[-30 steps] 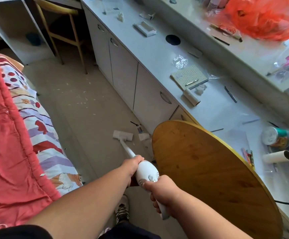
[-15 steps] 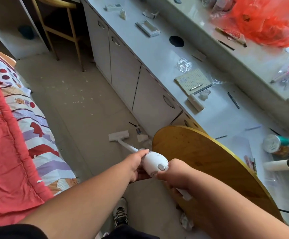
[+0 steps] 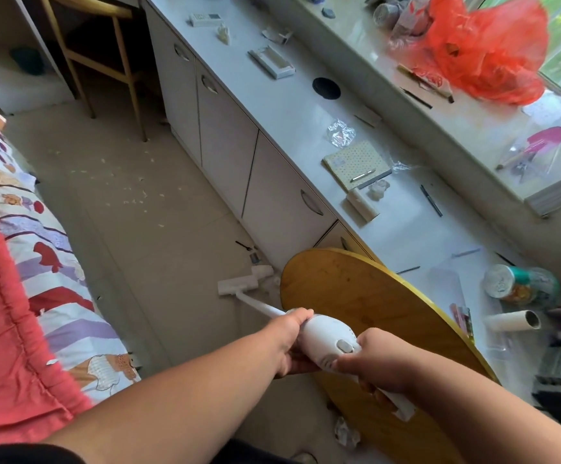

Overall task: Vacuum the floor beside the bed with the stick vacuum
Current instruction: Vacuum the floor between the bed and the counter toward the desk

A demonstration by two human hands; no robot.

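Note:
The white stick vacuum [image 3: 326,336] slants down to the beige floor [image 3: 145,236], and its flat head [image 3: 239,285] rests near the base of the white cabinets. My left hand [image 3: 291,339] grips the front of the vacuum's body where the tube starts. My right hand [image 3: 376,360] holds the handle behind the grey button. The bed [image 3: 14,296], with a red quilt and a patterned sheet, runs along the left. Several pale scraps [image 3: 131,192] lie scattered on the floor farther ahead.
A round wooden tabletop [image 3: 373,316] sits right of the vacuum, close to my right hand. White cabinets [image 3: 272,195] with a cluttered counter run along the right. A wooden chair [image 3: 105,61] stands at the far end. A crumpled wrapper [image 3: 346,433] lies under the table.
The vacuum head has slid slightly left and nearer along the floor by the cabinets. Both hands kept their grip, and the body has tilted flatter.

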